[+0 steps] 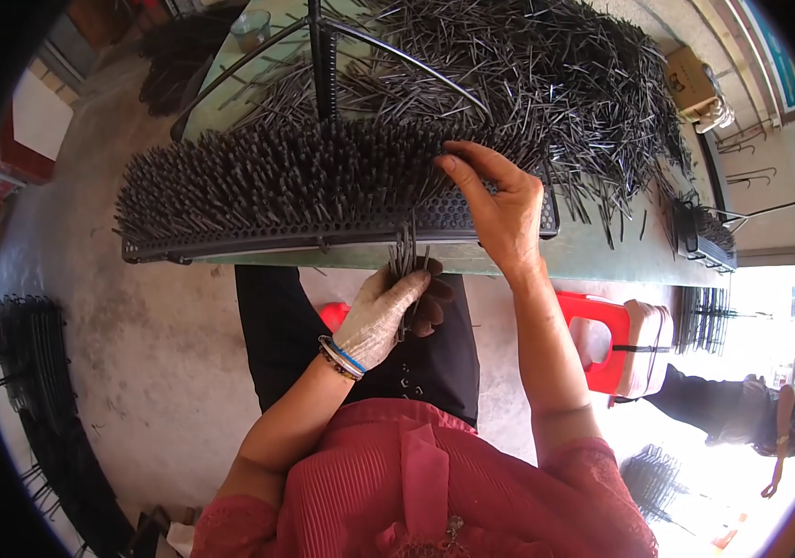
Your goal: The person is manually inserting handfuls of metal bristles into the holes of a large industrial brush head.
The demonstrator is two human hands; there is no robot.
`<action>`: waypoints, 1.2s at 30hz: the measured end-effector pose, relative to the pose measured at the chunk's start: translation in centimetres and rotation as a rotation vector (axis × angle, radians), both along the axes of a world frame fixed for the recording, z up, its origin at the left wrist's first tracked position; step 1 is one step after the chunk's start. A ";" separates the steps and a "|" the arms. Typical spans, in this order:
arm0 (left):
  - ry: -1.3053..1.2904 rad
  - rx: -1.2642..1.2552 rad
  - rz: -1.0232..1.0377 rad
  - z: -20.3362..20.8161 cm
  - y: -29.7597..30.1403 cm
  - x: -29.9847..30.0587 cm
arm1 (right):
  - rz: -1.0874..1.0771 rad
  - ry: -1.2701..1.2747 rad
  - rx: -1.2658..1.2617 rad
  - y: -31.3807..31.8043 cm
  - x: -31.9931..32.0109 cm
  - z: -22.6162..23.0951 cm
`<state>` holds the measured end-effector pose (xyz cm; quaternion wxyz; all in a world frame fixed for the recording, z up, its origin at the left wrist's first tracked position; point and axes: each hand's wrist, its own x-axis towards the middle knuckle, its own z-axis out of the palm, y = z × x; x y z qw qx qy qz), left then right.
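My left hand, in a pale work glove with dark fingertips, is closed around a small bundle of thin dark rods just below the table's near edge. Over the right part of a long black perforated rack, my bare right hand has its thumb and forefinger bent together in a pinch. What lies between those fingertips is too small to make out. Dense upright rods fill the rack's holes from its left end to beside my right fingers. Bare holes show at the rack's right end.
A large heap of loose dark rods covers the green table behind the rack. A black frame rises from the rack. Another filled rack stands at the right end. A red stool is on the floor to the right.
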<state>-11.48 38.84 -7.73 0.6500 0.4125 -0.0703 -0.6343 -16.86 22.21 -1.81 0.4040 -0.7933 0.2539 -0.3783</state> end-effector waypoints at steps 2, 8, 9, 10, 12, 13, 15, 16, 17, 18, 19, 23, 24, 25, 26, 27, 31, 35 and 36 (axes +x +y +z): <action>0.014 0.022 -0.015 0.0 0.1 0.0 | 0.015 0.029 0.021 -0.1 0.1 0.3; 0.008 -0.003 -0.022 0.0 0.1 0.1 | 0.003 0.021 0.033 0.0 0.2 0.2; 0.008 -0.004 -0.023 0.0 0.0 0.0 | 0.002 0.020 0.032 0.1 0.3 0.1; 0.007 -0.007 -0.023 0.0 0.0 0.0 | -0.031 -0.002 0.054 0.2 0.4 -0.2; 0.006 -0.010 -0.020 -0.1 0.1 0.0 | -0.061 -0.025 0.077 0.4 0.6 -0.6; 0.007 -0.005 -0.020 -0.2 0.2 0.0 | -0.084 -0.029 0.050 0.6 0.7 -0.8; 0.008 -0.001 -0.022 -0.2 0.1 0.0 | -0.109 -0.033 0.020 0.7 0.6 -0.8; 0.010 0.004 -0.024 -0.2 0.1 0.0 | -0.111 -0.032 0.033 0.7 0.5 -0.8; 0.012 0.010 -0.025 -0.2 0.0 0.0 | -0.113 -0.032 0.046 0.7 0.4 -0.8; 0.011 0.011 -0.024 -0.2 0.1 -0.1 | -0.112 -0.033 0.047 0.7 0.4 -0.9; 0.021 -0.004 0.008 -0.4 0.1 -0.2 | -0.089 -0.015 -0.016 0.6 0.3 -1.0; -0.012 -0.041 0.036 -0.1 0.3 -0.1 | -0.063 0.080 -0.149 1.0 0.0 -0.7; -0.011 -0.042 0.034 -0.1 0.3 -0.1 | -0.065 0.080 -0.150 1.0 0.0 -0.9; -0.017 -0.029 0.015 -0.1 0.2 -0.1 | -0.091 0.045 -0.088 1.1 0.1 -1.4; -0.022 -0.016 -0.004 -0.1 0.2 -0.1 | -0.116 0.010 -0.027 1.1 0.1 -1.8; -0.023 -0.015 -0.003 -0.1 0.2 0.0 | -0.115 0.010 -0.026 1.2 0.2 -2.0; -0.042 -0.001 -0.050 -0.1 0.3 0.0 | -0.034 0.076 -0.301 1.2 0.3 -2.1; -0.049 0.008 -0.067 -0.1 0.3 0.0 | 0.035 0.077 -0.468 1.1 0.4 -2.4; -0.049 0.008 -0.066 -0.1 0.4 0.0 | 0.056 0.087 -0.506 1.2 0.4 -2.4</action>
